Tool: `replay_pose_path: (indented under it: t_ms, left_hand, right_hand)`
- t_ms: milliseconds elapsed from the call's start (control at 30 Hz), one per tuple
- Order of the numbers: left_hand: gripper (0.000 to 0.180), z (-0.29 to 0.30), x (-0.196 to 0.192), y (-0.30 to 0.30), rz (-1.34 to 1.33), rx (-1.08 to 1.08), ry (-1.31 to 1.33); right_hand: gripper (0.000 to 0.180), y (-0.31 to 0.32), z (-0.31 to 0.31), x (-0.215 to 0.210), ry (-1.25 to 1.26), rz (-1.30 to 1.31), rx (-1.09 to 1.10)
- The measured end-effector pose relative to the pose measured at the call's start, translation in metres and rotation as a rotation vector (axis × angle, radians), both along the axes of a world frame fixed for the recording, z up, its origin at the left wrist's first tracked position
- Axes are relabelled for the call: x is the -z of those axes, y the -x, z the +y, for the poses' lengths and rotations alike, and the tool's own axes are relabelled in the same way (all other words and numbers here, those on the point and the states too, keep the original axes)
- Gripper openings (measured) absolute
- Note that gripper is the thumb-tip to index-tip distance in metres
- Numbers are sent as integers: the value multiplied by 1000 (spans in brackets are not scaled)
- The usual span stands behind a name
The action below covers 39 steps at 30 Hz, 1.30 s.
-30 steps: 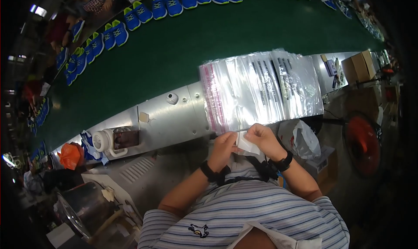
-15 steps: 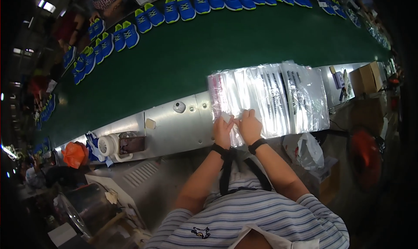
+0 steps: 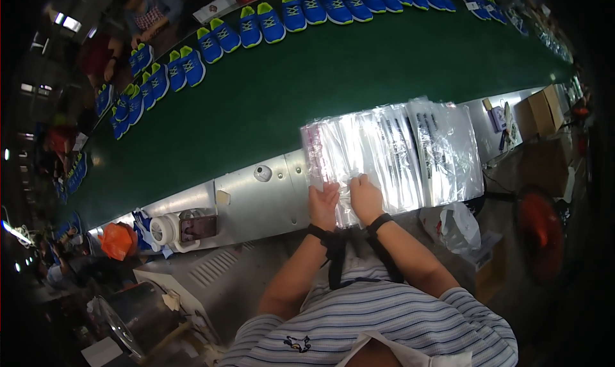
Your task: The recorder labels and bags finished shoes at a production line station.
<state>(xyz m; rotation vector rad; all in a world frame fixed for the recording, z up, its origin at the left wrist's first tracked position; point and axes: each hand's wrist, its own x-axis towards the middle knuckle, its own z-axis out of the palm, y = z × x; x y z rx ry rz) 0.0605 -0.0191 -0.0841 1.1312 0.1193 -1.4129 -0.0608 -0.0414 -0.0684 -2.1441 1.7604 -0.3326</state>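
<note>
Clear plastic bags (image 3: 400,158) lie overlapped in a glossy stack at the edge of the green belt, some with dark print and one with a pinkish-red strip at its left side. Over the lower left part of the stack, my left hand (image 3: 323,207) is turned partly palm up with its fingers stretched out. Just right of it, my right hand (image 3: 366,198) rests on the bags with its fingers curled together. A small pale spot shows at the right fingertips, but glare hides whether it is something held.
Blue shoes with lime lining (image 3: 259,24) line the far side of the green belt (image 3: 243,98). On the metal ledge are a white jug (image 3: 165,229), a phone (image 3: 198,228) and a tape-like roll (image 3: 262,173). A cardboard box (image 3: 541,112) stands right. Other people work across the belt.
The small white piece at my left fingers no longer shows there. My left fingers have spread, and my hands are slightly farther apart. The view has shifted a little.
</note>
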Motion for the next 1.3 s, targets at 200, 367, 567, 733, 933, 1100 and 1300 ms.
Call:
replay_pose_path:
  t_ms: [200, 367, 567, 733, 933, 1100, 1300]
  left_hand:
    - [43, -22, -26, 4, 186, 346, 293]
    - [36, -53, 13, 8, 536, 586, 362]
    - [24, -59, -6, 30, -517, 902, 193]
    - [34, -64, -19, 26, -185, 963, 62]
    - [45, -28, -67, -2, 21, 681, -130]
    - [40, 2, -35, -24, -142, 526, 198]
    - [44, 12, -3, -22, -141, 627, 114]
  right_hand:
    - [14, 35, 5, -8, 88, -387, 45]
    - [13, 55, -7, -36, -51, -571, 9]
    - [13, 63, -4, -60, 18, -552, -147]
    - [36, 56, 14, -57, -38, -240, -192]
    - [24, 43, 25, -39, 60, -106, -96]
    - [23, 89, -1, -50, -216, -965, 294]
    - [26, 223, 7, -51, 83, -1429, 1006]
